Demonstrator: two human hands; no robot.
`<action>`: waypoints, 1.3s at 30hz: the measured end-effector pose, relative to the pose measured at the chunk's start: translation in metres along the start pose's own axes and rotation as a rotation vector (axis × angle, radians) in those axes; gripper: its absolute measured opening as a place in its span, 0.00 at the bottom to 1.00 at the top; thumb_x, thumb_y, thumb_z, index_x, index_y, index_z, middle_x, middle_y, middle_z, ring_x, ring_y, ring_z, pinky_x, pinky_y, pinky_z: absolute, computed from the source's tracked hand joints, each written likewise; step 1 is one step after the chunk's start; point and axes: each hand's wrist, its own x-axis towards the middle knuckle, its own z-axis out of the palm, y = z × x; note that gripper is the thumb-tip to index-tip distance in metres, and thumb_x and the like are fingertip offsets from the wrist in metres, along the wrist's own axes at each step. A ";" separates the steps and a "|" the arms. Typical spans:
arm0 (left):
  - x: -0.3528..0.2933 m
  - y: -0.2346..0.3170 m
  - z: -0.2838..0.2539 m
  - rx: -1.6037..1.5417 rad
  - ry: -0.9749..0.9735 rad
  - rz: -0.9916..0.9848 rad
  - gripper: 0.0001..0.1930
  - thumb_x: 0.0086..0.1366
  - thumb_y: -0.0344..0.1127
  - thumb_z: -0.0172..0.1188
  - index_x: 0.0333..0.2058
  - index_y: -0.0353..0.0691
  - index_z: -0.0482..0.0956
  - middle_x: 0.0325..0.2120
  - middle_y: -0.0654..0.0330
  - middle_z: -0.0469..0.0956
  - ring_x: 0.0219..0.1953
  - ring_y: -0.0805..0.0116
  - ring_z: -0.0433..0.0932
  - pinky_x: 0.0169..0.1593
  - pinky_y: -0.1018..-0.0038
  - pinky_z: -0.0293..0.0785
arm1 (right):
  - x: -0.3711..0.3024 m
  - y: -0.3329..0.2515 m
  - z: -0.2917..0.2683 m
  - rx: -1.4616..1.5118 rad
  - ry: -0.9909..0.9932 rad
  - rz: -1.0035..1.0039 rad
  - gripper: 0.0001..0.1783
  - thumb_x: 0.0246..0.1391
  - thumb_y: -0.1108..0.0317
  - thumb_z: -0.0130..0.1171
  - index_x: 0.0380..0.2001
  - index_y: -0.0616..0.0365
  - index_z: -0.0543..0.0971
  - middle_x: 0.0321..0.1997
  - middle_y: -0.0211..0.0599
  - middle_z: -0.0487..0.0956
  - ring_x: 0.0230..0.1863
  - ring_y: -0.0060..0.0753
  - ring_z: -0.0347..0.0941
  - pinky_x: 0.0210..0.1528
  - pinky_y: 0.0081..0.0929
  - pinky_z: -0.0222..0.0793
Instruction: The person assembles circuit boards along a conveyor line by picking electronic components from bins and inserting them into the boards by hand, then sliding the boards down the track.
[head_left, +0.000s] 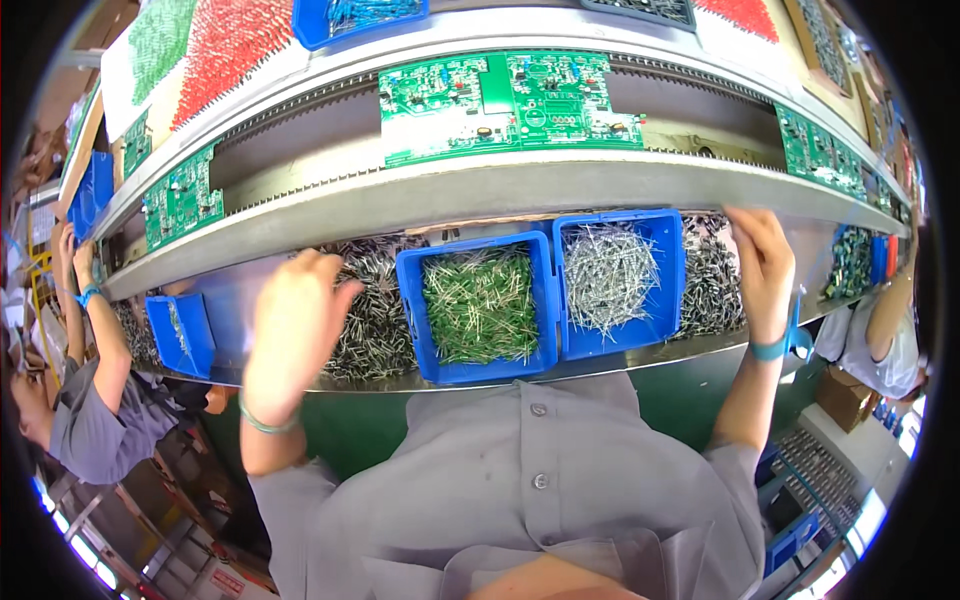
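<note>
My left hand (298,312) is held over the left end of a heap of black components with wire leads (375,318). Its fingers are curled, slightly smeared by motion, and hide whatever they may hold. At the right, my right hand (766,262) is closed at the edge of another heap of dark leaded parts (712,275); its fingertips reach toward the metal rail, their contents too small to make out. Between the hands stand two blue bins: one (409,300) holds green leaded components (480,305), the other (673,270) pale grey ones (608,278).
Beyond the rail (520,190), a green circuit board (510,105) sits on the conveyor track, with more boards at left (183,200) and right (820,150). Another blue bin (185,335) stands left. Co-workers (100,400) work on either side. Red and green parts (235,60) lie at the far left.
</note>
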 end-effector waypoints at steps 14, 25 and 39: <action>-0.015 0.023 0.048 -0.125 0.355 0.145 0.06 0.50 0.22 0.56 0.30 0.33 0.78 0.26 0.54 0.73 0.29 0.57 0.74 0.34 0.65 0.72 | 0.155 -0.062 0.085 -0.204 -0.122 -0.741 0.07 0.47 0.74 0.59 0.32 0.62 0.79 0.29 0.43 0.78 0.33 0.46 0.75 0.38 0.35 0.71; -0.016 0.022 0.052 -0.405 0.441 0.164 0.09 0.51 0.18 0.57 0.33 0.30 0.78 0.27 0.51 0.75 0.29 0.54 0.75 0.34 0.66 0.73 | 0.163 -0.069 0.096 -0.094 -0.157 -0.505 0.07 0.48 0.73 0.58 0.32 0.63 0.78 0.27 0.43 0.80 0.29 0.34 0.78 0.33 0.28 0.72; -0.011 0.021 0.047 -0.479 0.500 0.156 0.08 0.54 0.18 0.56 0.35 0.31 0.77 0.25 0.50 0.76 0.27 0.53 0.75 0.31 0.65 0.72 | 0.157 -0.063 0.098 -0.062 -0.145 -0.541 0.07 0.47 0.75 0.59 0.31 0.65 0.79 0.28 0.44 0.80 0.31 0.36 0.78 0.36 0.29 0.73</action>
